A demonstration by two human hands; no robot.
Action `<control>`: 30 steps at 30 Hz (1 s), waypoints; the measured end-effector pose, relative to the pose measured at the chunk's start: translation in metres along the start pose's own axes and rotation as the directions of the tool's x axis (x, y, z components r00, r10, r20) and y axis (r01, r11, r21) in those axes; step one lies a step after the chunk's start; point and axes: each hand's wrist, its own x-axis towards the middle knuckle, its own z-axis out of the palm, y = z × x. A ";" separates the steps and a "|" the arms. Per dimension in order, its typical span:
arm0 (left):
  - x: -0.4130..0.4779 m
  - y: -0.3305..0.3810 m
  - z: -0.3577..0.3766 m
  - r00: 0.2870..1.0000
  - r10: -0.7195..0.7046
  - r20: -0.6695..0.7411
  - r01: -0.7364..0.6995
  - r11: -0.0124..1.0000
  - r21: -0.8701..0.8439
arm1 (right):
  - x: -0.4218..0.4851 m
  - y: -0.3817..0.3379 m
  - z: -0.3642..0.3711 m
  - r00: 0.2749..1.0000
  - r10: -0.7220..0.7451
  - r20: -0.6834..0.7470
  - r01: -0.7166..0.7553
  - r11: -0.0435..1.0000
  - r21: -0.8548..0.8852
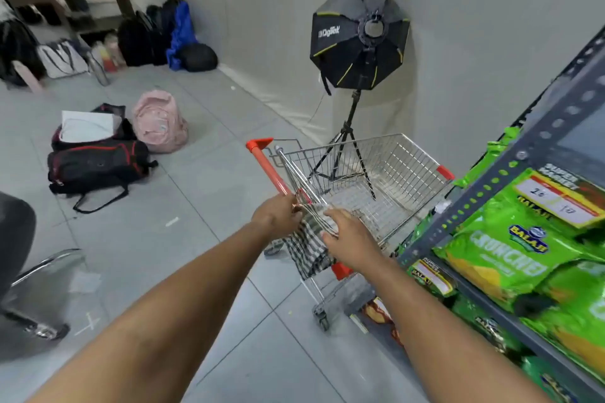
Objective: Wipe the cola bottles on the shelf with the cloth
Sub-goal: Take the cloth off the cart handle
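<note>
A black-and-white checked cloth [307, 247] hangs over the near end of a wire shopping cart [386, 173], below its red handle [268, 167]. My left hand [278, 216] is at the cloth's top edge by the handle, fingers closed on it. On the cloth's right side rests my right hand [347, 234], its fingers curled over the fabric and the cart's wire flap. No cola bottles are in view. The grey metal shelf [497, 180] at the right holds green snack bags [510, 258].
A black softbox light on a tripod [358, 39] stands behind the cart by the white wall. Bags lie on the tiled floor at left: a pink backpack [160, 123] and a black duffel [98, 167]. A chair base [39, 271] is at the near left.
</note>
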 end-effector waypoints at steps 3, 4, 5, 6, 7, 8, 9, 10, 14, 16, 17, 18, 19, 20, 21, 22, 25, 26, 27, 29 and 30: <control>0.001 -0.008 0.015 0.989 -0.143 0.026 0.145 0.974 -0.171 | 0.009 -0.003 0.016 0.996 0.082 0.030 -0.081 0.996 -0.045; -0.001 -0.009 0.019 0.981 -0.185 0.061 0.194 0.956 -0.222 | 0.012 -0.004 0.022 0.994 0.099 0.044 -0.097 0.994 -0.055; -0.001 -0.011 0.023 0.972 -0.212 0.100 0.232 0.934 -0.271 | 0.014 -0.004 0.027 0.993 0.106 0.043 -0.104 0.993 -0.050; -0.002 -0.013 0.023 0.965 -0.223 0.139 0.256 0.916 -0.309 | 0.016 -0.004 0.031 0.992 0.117 0.040 -0.116 0.992 -0.040; -0.002 -0.013 0.021 0.963 -0.213 0.167 0.260 0.899 -0.352 | 0.018 -0.003 0.034 0.992 0.122 0.025 -0.122 0.992 -0.034; -0.003 -0.012 0.015 0.964 -0.190 0.184 0.248 0.889 -0.384 | 0.019 -0.004 0.034 0.992 0.127 0.011 -0.127 0.992 -0.028; -0.003 -0.011 0.010 0.966 -0.150 0.210 0.228 0.875 -0.426 | 0.020 -0.004 0.033 0.991 0.137 -0.006 -0.137 0.990 -0.016; -0.003 -0.007 0.002 0.968 -0.105 0.229 0.204 0.861 -0.466 | 0.020 -0.003 0.032 0.989 0.146 -0.021 -0.146 0.989 0.010; -0.003 0.022 -0.037 0.958 0.127 0.258 0.033 0.842 -0.538 | 0.015 -0.001 0.006 0.973 0.221 -0.071 -0.205 0.960 0.189; -0.008 0.048 -0.059 0.943 0.227 0.243 -0.065 0.843 -0.533 | 0.007 0.002 -0.022 0.968 0.207 -0.140 -0.170 0.957 0.236; -0.011 0.060 -0.069 0.929 0.286 0.234 -0.127 0.842 -0.524 | 0.003 0.002 -0.038 0.971 0.173 -0.165 -0.132 0.964 0.233; -0.015 0.072 -0.079 0.910 0.350 0.224 -0.196 0.837 -0.511 | -0.003 0.002 -0.054 0.975 0.133 -0.180 -0.090 0.970 0.227; -0.019 0.086 -0.088 0.881 0.418 0.221 -0.266 0.825 -0.499 | -0.010 0.002 -0.075 0.976 0.092 -0.197 -0.049 0.975 0.215; -0.023 0.097 -0.096 0.852 0.472 0.226 -0.320 0.811 -0.489 | -0.017 0.002 -0.093 0.978 0.055 -0.203 -0.014 0.980 0.201; -0.027 0.109 -0.102 0.822 0.520 0.233 -0.372 0.799 -0.472 | -0.024 0.002 -0.112 0.978 0.025 -0.207 0.013 0.983 0.181; -0.030 0.124 -0.107 0.790 0.566 0.235 -0.426 0.783 -0.452 | -0.032 0.003 -0.131 0.978 -0.003 -0.207 0.035 0.988 0.152; -0.042 0.172 -0.115 0.688 0.698 0.198 -0.585 0.695 -0.419 | -0.063 0.006 -0.175 0.971 -0.034 -0.238 0.046 0.998 0.042; -0.047 0.189 -0.116 0.664 0.726 0.177 -0.621 0.668 -0.411 | -0.075 0.008 -0.187 0.962 -0.023 -0.274 0.028 1.000 0.013; -0.051 0.205 -0.114 0.652 0.744 0.149 -0.646 0.647 -0.404 | -0.088 0.010 -0.196 0.943 0.002 -0.333 -0.005 1.000 -0.009; -0.057 0.239 -0.106 0.638 0.766 0.078 -0.688 0.613 -0.389 | -0.120 0.014 -0.212 0.861 0.104 -0.497 -0.104 0.994 0.029; -0.060 0.254 -0.100 0.639 0.769 0.038 -0.702 0.602 -0.381 | -0.134 0.016 -0.217 0.795 0.162 -0.585 -0.139 0.987 0.084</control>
